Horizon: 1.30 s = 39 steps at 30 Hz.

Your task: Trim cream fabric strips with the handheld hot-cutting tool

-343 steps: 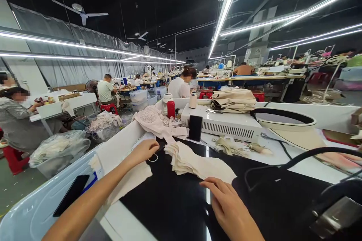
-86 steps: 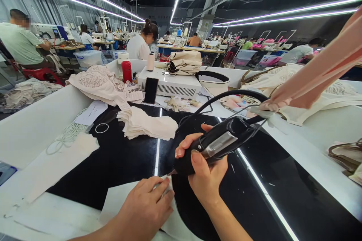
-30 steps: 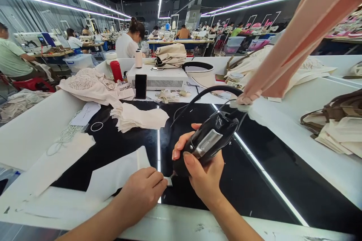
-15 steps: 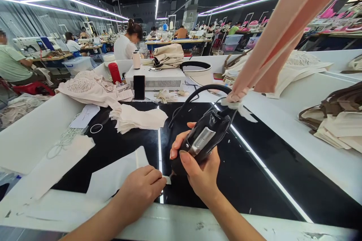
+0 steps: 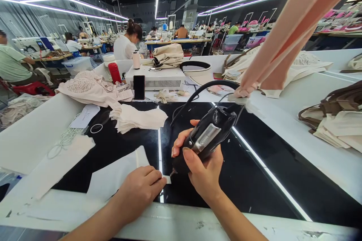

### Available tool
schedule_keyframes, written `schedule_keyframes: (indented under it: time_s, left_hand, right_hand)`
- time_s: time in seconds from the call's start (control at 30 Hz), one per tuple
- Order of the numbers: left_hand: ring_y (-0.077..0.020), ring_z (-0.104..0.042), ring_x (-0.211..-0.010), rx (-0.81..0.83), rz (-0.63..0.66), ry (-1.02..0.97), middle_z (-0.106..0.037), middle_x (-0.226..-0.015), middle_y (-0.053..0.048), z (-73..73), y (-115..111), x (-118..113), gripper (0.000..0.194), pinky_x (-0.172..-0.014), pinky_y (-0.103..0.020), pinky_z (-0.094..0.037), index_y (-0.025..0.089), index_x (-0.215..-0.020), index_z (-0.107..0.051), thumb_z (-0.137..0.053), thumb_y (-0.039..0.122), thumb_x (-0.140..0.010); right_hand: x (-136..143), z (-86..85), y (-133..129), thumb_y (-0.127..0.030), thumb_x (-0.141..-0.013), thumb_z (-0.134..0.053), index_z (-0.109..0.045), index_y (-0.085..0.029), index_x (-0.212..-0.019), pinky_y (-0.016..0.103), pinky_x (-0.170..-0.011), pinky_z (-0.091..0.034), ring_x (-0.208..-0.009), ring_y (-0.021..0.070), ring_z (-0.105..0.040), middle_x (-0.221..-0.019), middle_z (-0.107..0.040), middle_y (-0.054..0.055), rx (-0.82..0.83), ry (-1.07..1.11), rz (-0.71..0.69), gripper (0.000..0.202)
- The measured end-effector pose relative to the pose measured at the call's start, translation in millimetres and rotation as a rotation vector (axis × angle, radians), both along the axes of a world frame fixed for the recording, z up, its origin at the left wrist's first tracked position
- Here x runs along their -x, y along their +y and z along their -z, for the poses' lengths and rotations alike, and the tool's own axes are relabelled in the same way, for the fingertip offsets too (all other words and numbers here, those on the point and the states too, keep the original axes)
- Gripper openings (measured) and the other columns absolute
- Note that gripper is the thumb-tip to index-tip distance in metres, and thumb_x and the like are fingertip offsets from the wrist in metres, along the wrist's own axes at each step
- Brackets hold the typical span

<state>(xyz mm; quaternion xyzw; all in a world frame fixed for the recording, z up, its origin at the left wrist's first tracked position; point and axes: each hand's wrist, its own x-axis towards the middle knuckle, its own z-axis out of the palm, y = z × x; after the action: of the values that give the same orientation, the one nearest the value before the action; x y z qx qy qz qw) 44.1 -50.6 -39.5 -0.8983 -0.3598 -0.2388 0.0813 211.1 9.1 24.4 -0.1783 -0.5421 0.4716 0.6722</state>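
My right hand (image 5: 205, 165) is wrapped around a black corded hand tool (image 5: 207, 135) with a silver plate on its side. The tool's narrow tip points down and left, close to the end of a thin white strip (image 5: 167, 179). My left hand (image 5: 143, 188) has its fingers closed over that strip, pressing it on the black glossy work surface (image 5: 249, 180). Under and beside the left hand lies a white cut fabric piece (image 5: 117, 171); part of it is hidden by the hand. A pink fabric band (image 5: 283, 41) is tied to the tool's cable end and runs up right.
A stack of cream fabric pieces (image 5: 138, 116) lies ahead. Behind stand a white vented box (image 5: 158, 78), a phone (image 5: 139, 86), a thread cone (image 5: 136, 60) and a red bottle (image 5: 114, 72). Brown-trimmed pieces (image 5: 333, 116) are at right; a black cable (image 5: 203, 87) arches behind the tool.
My right hand and the tool have shifted slightly right, tilting the tool more, with its tip now a little off the strip. The pink band swung right. My left hand stays put.
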Motion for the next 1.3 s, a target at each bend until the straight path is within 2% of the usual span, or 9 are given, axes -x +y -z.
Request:
schedule_keyframes:
  time_s: [0.33,0.77,1.07,1.3]
  left_hand:
    - [-0.0171,-0.069,-0.079,-0.045,0.021,0.015,-0.073,-0.093,-0.006,-2.8,1,-1,0.026,-0.071,-0.028,-0.06,0.011,-0.11,-0.064,-0.039,0.009,-0.108]
    - [-0.0184,-0.069,-0.083,-0.008,0.019,-0.028,-0.074,-0.097,-0.004,-0.6,1,-1,0.026,-0.072,-0.031,-0.06,0.012,-0.111,-0.064,-0.038,0.016,-0.11]
    - [-0.0185,-0.068,-0.083,0.015,0.031,-0.016,-0.073,-0.097,-0.005,-1.1,2,-1,0.024,-0.072,-0.03,-0.058,0.012,-0.111,-0.064,-0.04,0.014,-0.109]
    - [-0.0197,-0.068,-0.09,0.083,0.017,-0.07,-0.074,-0.103,-0.006,5.0,4,12,0.02,-0.078,-0.032,-0.057,0.015,-0.111,-0.065,-0.045,0.014,-0.107]
  right_hand:
    - [2,0.7,-3,-0.019,-0.087,-0.073,-0.058,-0.032,-0.119,0.024,-0.052,-0.053,-0.057,0.0099,-0.059,-0.082,-0.067,-0.006,0.014,-0.015,-0.014,0.037]
    - [-1,1.6,-6,-0.022,-0.09,-0.071,-0.057,-0.031,-0.122,0.025,-0.054,-0.054,-0.059,0.0108,-0.061,-0.083,-0.066,-0.004,0.025,-0.021,-0.001,0.036]
    - [-2,3.4,-13,-0.024,-0.09,-0.071,-0.056,-0.032,-0.122,0.029,-0.055,-0.056,-0.059,0.0124,-0.061,-0.082,-0.065,-0.004,0.036,-0.04,0.002,0.037]
    - [-4,2.5,-13,-0.021,-0.087,-0.072,-0.057,-0.03,-0.123,0.027,-0.052,-0.054,-0.057,0.0122,-0.061,-0.081,-0.066,-0.004,0.016,-0.028,0.011,0.04]
